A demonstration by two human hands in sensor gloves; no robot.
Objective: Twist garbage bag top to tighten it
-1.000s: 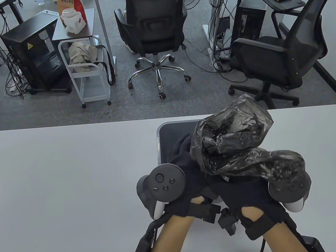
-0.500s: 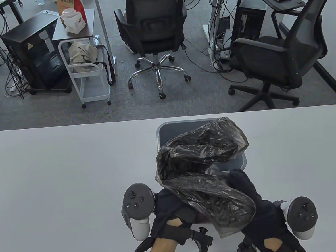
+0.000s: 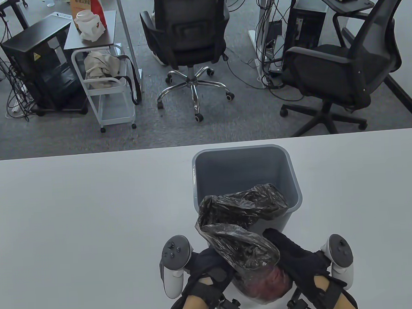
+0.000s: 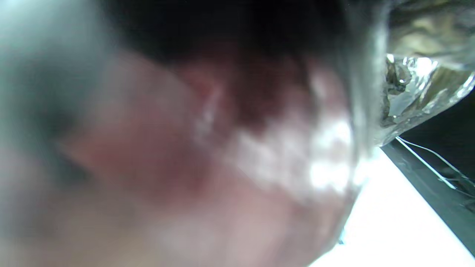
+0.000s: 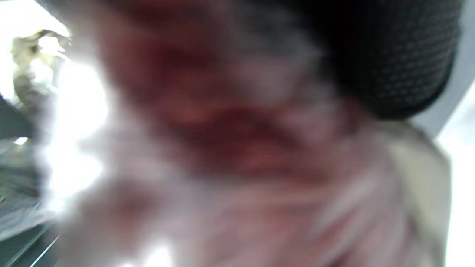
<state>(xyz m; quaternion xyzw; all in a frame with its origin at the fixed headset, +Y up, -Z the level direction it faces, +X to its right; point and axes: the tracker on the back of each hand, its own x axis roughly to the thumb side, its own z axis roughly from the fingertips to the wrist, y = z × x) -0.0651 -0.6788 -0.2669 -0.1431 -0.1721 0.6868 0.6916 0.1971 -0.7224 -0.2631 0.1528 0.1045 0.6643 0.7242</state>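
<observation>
Between both hands (image 3: 247,267): garbage bag (image 3: 246,249), gripped each side.

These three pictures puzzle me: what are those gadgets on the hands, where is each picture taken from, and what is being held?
No machine here: these are a person's two hands in black sensor gloves. The grey gadgets strapped to the backs are trackers that record hand motion; the fingers do not hold them.

The big picture comes from a camera looking down at the white table. On it stands a grey bin. The left hand and the right hand hold a black garbage bag between them, in front of the bin; its loose top flops over the bin's near rim. Something reddish shows through the bag's bottom.

The other two pictures come from small cameras on each wrist. They sit so close to the bag that they are mostly blur: reddish contents through shiny plastic, plus a bit of dark glove in the right wrist view.
</observation>
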